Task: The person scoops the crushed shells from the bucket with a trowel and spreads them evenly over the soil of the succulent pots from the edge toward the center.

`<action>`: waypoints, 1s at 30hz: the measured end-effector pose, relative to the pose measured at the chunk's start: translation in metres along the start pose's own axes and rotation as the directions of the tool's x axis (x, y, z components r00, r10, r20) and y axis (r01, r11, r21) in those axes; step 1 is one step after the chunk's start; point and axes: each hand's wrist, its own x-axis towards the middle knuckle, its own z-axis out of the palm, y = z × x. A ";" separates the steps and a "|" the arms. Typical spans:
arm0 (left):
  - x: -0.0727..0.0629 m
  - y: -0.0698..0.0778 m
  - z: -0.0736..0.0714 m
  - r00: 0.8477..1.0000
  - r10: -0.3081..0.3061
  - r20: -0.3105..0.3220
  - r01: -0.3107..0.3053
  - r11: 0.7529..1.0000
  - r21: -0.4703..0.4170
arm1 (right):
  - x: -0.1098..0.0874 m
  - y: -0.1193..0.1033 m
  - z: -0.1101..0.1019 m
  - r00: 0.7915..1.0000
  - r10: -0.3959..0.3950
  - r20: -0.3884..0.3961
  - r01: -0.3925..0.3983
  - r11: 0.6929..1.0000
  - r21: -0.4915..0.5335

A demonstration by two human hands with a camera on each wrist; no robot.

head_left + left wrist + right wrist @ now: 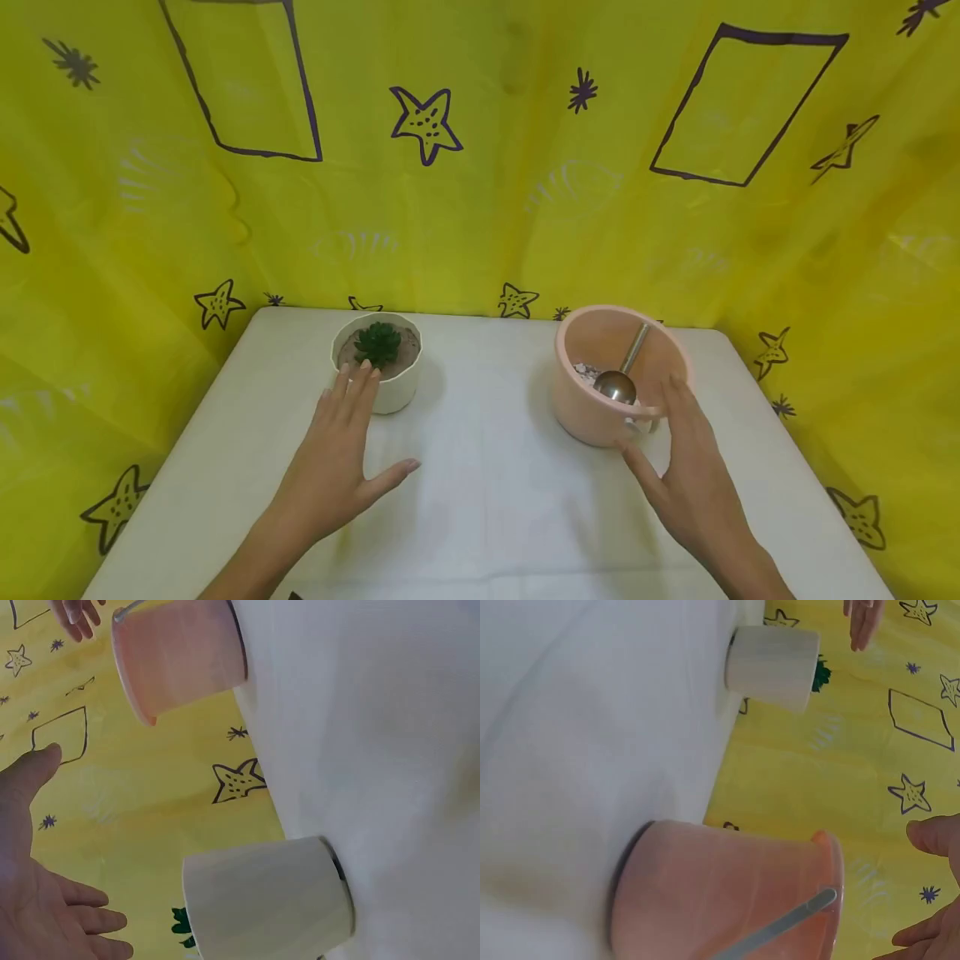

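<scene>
On the left of the white table stands a white plant pot (395, 393) with a small green succulent (377, 344) set in grey-brown soil. My left hand (333, 462) hovers before the pot, fingers straight and thumb spread; the left wrist view shows the fingers apart from the pot. At the right is a pink bucket (592, 417) with a grey handle (780, 924). Inside it lie a metal scoop (617, 387), its shaft leaning on the wall, and whitish pebbles (585, 372). Spread fingers of my right hand (693, 475) overlap the bucket's near right rim in the head view. Neither hand holds anything.
A white cloth covers the table (487, 467), whose far edge runs just behind the pot and bucket. Yellow curtains (480, 208) with dark stars and outlined shapes enclose the back and both sides. A gap of table separates pot and bucket.
</scene>
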 end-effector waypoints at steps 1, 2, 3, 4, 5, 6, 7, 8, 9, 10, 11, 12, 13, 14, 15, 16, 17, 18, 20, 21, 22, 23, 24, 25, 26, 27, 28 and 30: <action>0.002 0.002 0.000 1.000 0.006 -0.009 -0.006 1.000 -0.017 | 0.002 0.000 -0.002 1.000 0.010 -0.002 -0.010 1.000 0.010; 0.004 0.004 0.000 1.000 0.011 -0.018 -0.011 0.999 -0.032 | 0.003 0.000 -0.004 1.000 0.023 0.003 -0.023 1.000 0.021; 0.005 0.006 0.001 0.999 0.017 -0.031 -0.019 0.999 -0.045 | 0.005 -0.001 -0.005 0.999 0.033 0.011 -0.034 0.999 0.037; 0.007 0.008 0.001 0.999 0.022 -0.043 -0.025 0.998 -0.061 | 0.007 -0.001 -0.007 0.999 0.046 0.022 -0.047 0.997 0.053; 0.009 0.010 0.001 0.998 0.028 -0.057 -0.032 0.997 -0.075 | 0.010 -0.001 -0.008 0.998 0.059 0.036 -0.061 0.995 0.076; 0.011 0.012 0.002 0.997 0.033 -0.071 -0.039 0.995 -0.089 | 0.013 -0.001 -0.009 0.996 0.073 0.052 -0.078 0.993 0.091; 0.012 0.014 0.003 0.996 0.034 -0.079 -0.043 0.993 -0.107 | 0.015 -0.002 -0.010 0.994 0.084 0.067 -0.091 0.990 0.104; 0.014 0.017 0.003 0.996 0.033 -0.084 -0.044 0.990 -0.133 | 0.018 -0.002 -0.010 0.993 0.093 0.079 -0.102 0.988 0.119; 0.015 0.019 0.004 0.996 0.029 -0.083 -0.043 0.985 -0.167 | 0.021 -0.002 -0.011 0.991 0.100 0.090 -0.111 0.985 0.131; 0.017 0.021 0.005 0.997 0.021 -0.074 -0.036 0.978 -0.204 | 0.023 -0.002 -0.011 0.989 0.107 0.099 -0.120 0.983 0.142; 0.018 0.024 0.005 0.998 0.012 -0.064 -0.027 0.970 -0.243 | 0.026 -0.002 -0.011 0.989 0.108 0.102 -0.122 0.981 0.149; 0.020 0.026 0.006 0.999 0.003 -0.049 -0.016 0.959 -0.282 | 0.028 -0.001 -0.012 0.989 0.105 0.102 -0.120 0.981 0.154; 0.021 0.029 0.007 0.999 -0.007 -0.034 -0.005 0.947 -0.321 | 0.031 -0.001 -0.012 0.990 0.102 0.101 -0.117 0.980 0.159; 0.022 0.031 0.008 1.000 -0.013 -0.023 0.004 0.935 -0.354 | 0.033 0.000 -0.012 0.990 0.101 0.102 -0.116 0.980 0.161; 0.024 0.033 0.009 1.000 -0.016 -0.015 0.009 0.924 -0.381 | 0.036 0.000 -0.013 0.989 0.102 0.106 -0.119 0.979 0.165; 0.026 0.035 0.010 1.000 -0.014 -0.012 0.008 0.917 -0.399 | 0.038 0.001 -0.013 0.988 0.107 0.108 -0.124 0.978 0.167; 0.028 0.038 0.011 1.000 -0.010 -0.013 0.004 0.911 -0.412 | 0.041 0.002 -0.014 0.987 0.116 0.111 -0.134 0.977 0.164; 0.030 0.039 0.012 1.000 -0.004 -0.015 -0.002 0.907 -0.422 | 0.043 0.002 -0.014 0.984 0.133 0.116 -0.151 0.976 0.159; 0.034 0.042 0.014 1.000 0.007 -0.025 -0.017 0.897 -0.442 | 0.048 0.003 -0.014 0.976 0.172 0.133 -0.192 0.969 0.156; 0.036 0.043 0.015 0.999 0.013 -0.033 -0.027 0.893 -0.450 | 0.050 0.003 -0.014 0.972 0.188 0.139 -0.209 0.965 0.157; 0.037 0.044 0.017 0.999 0.017 -0.040 -0.033 0.890 -0.455 | 0.052 0.004 -0.013 0.967 0.206 0.148 -0.229 0.960 0.159; 0.039 0.045 0.018 0.999 0.019 -0.045 -0.038 0.886 -0.462 | 0.054 0.005 -0.012 0.962 0.223 0.159 -0.248 0.956 0.160; 0.040 0.046 0.020 0.999 0.022 -0.049 -0.042 0.881 -0.471 | 0.057 0.007 -0.011 0.957 0.236 0.171 -0.264 0.950 0.165; 0.042 0.047 0.021 0.998 0.025 -0.057 -0.050 0.876 -0.481 | 0.059 0.008 -0.011 0.952 0.244 0.184 -0.276 0.946 0.172; 0.043 0.048 0.023 0.998 0.028 -0.063 -0.055 0.871 -0.488 | 0.061 0.010 -0.010 0.949 0.250 0.192 -0.284 0.942 0.177; 0.044 0.049 0.025 0.997 0.031 -0.070 -0.061 0.865 -0.499 | 0.064 0.011 -0.010 0.947 0.254 0.197 -0.290 0.940 0.179; 0.045 0.050 0.026 0.997 0.031 -0.074 -0.065 0.860 -0.507 | 0.066 0.012 -0.010 0.941 0.265 0.210 -0.303 0.936 0.180; 0.048 0.053 0.028 0.996 0.036 -0.087 -0.076 0.849 -0.522 | 0.072 0.015 -0.010 0.938 0.269 0.218 -0.308 0.935 0.175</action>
